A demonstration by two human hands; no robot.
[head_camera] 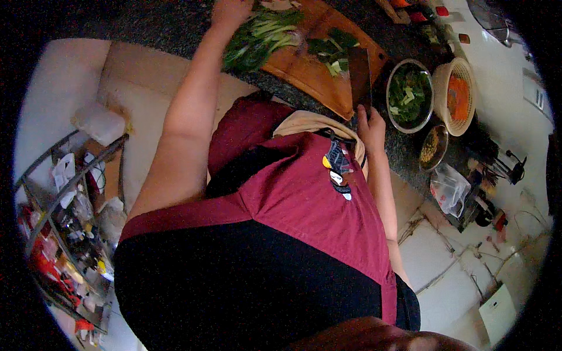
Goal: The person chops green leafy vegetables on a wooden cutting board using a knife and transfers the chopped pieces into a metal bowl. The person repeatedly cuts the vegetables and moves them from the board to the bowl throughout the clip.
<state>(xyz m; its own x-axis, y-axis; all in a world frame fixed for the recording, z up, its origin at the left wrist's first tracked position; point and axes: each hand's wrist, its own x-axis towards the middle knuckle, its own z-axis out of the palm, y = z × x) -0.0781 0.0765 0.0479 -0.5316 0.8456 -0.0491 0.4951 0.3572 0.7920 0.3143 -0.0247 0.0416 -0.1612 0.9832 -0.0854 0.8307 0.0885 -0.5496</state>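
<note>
My right hand (372, 129) is closed around the handle of a broad-bladed kitchen knife (362, 72). The blade lies over the right end of a wooden cutting board (307, 83), beside a small pile of cut leafy greens (336, 50). At the top edge of the view, my left hand (233, 15) is next to a larger bunch of long-stemmed greens (268, 39) on the board's left part. Its fingers are partly cut off by the frame, so its grip is unclear.
Right of the board stand a bowl of cut greens (408, 96), a woven-look plastic basket with orange shreds (459, 98), and a small bowl of yellowish bits (434, 149). A clear plastic bag (450, 188) lies farther along the dark speckled countertop (397, 155). A crowded rack (66, 197) is at left.
</note>
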